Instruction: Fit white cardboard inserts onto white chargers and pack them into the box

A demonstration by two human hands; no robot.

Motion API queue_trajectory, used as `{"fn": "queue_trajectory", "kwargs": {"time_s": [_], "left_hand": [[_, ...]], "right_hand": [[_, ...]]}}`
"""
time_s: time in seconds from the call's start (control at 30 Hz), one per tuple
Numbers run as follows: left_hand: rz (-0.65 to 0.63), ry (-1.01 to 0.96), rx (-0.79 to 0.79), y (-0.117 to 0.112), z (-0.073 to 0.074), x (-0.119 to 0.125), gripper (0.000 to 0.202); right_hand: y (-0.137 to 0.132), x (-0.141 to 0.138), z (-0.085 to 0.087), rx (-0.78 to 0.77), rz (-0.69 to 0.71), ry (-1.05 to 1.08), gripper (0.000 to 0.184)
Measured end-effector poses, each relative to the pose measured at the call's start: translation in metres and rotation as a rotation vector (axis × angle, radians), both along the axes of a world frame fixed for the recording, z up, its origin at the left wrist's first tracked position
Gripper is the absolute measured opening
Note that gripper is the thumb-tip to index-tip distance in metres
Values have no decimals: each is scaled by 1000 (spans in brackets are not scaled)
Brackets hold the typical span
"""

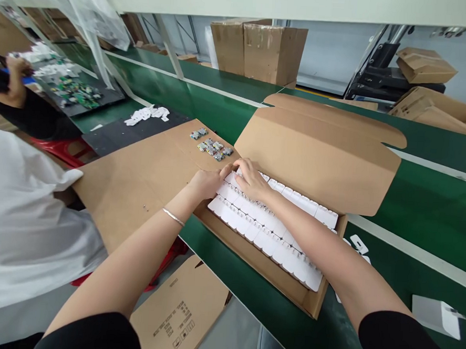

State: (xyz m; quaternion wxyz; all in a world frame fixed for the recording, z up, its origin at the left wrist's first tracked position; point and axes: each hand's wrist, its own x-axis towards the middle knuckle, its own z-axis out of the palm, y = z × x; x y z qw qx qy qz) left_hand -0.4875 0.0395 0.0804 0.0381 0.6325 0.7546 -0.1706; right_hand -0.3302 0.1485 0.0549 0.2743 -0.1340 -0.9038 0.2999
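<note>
An open cardboard carton [259,263] lies on the green bench, holding rows of small white boxes [266,237] packed side by side. At the carton's far left corner, my left hand [209,183] has its fingers bent together at the end of the rows; what lies under its fingertips is hidden. Close beside it my right hand [254,182] curls over the corner, thumb and fingers closed about a white box at the end of the far row. My right forearm crosses above the rows and covers part of them.
Several small electronic parts [211,147] lie on a brown cardboard sheet [138,182] at left. The carton's lid [317,153] stands raised behind. White cut-outs [358,244] and a folded white piece [435,316] are at right. A person in white [28,225] is close on my left.
</note>
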Motion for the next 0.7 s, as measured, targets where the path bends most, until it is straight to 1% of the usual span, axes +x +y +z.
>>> {"fn": "queue_trajectory", "kwargs": {"time_s": [0.07, 0.1, 0.17, 0.2, 0.23, 0.3, 0.33, 0.4, 0.43, 0.5, 0.57, 0.63, 0.7], "left_hand": [[66, -14, -31, 0, 2, 4, 99], [103, -26, -41, -1, 4, 5, 98], [169, -56, -56, -4, 6, 5, 97], [190, -70, -60, -7, 7, 4, 98], [205, -89, -64, -11, 8, 3, 99], [228, -159, -37, -22, 8, -2, 100], [245, -208, 8, -29, 7, -5, 99], [244, -255, 175, -39, 3, -9, 89], [213, -247, 262, -42, 1, -10, 83], [118, -265, 383, -39, -2, -7, 72], [55, -360, 431, -25, -3, 2, 63], [80, -429, 426, -3, -3, 18, 59], [132, -376, 398, 19, -4, 36, 60]], "right_hand": [[0, 2, 9, -78, -99, 98, 23], [-1, 6, 16, -124, -159, 142, 22], [-2, 26, 34, -198, -250, 191, 18], [-2, 44, 46, -215, -272, 187, 17], [-3, 67, 57, -206, -274, 162, 18], [-5, 124, 80, -155, -276, 80, 21], [-7, 155, 90, -146, -307, 10, 21], [-14, 216, 103, -131, -404, -224, 18], [-18, 243, 106, -136, -465, -353, 16], [-30, 288, 105, -154, -595, -563, 13], [-44, 319, 99, -177, -663, -678, 13], [-59, 341, 94, -204, -658, -715, 17], [-73, 358, 92, -235, -636, -721, 23]]}}
